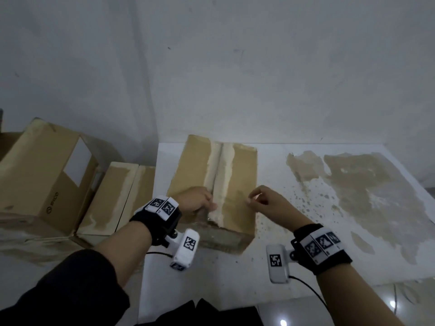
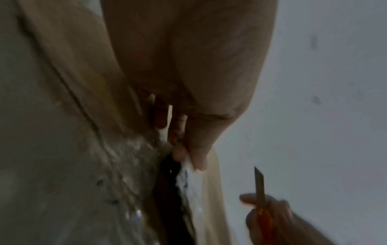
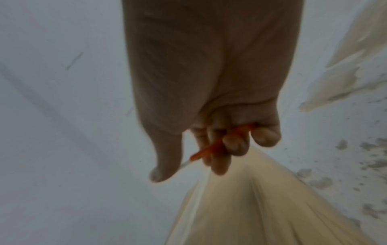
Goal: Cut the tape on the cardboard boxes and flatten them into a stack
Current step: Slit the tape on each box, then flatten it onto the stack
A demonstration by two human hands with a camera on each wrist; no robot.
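1. The cardboard box (image 1: 211,184) lies on the white table (image 1: 306,267), its seam facing up.
2. My left hand (image 1: 195,202) curls its fingers (image 2: 196,154) on the edge of one flap at the seam, I think to pull it open.
3. My right hand (image 1: 268,203) grips the orange knife (image 3: 211,149), blade (image 2: 259,182) lifted clear of the box, probably for safety.
4. More boxes (image 1: 47,175) wait on the left.
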